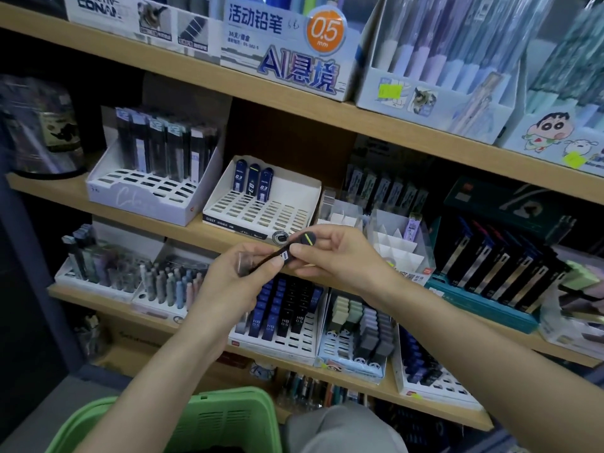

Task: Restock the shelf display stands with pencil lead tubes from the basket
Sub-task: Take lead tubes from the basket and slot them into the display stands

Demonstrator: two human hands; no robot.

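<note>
left grip (235, 276) pinching lower clear end of lead tube (306, 239) | right grip (336, 253) pinching its capped end | tube tilted, mid-air, before shelf (183, 231) edge, just below white display stand (261, 220) holding three tubes | green basket (228, 416) below arms

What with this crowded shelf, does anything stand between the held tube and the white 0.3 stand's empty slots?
Nothing visible does. Left hand and right hand hold the black tube just before the white stand; its three blue tubes stand only in the back row.
</note>
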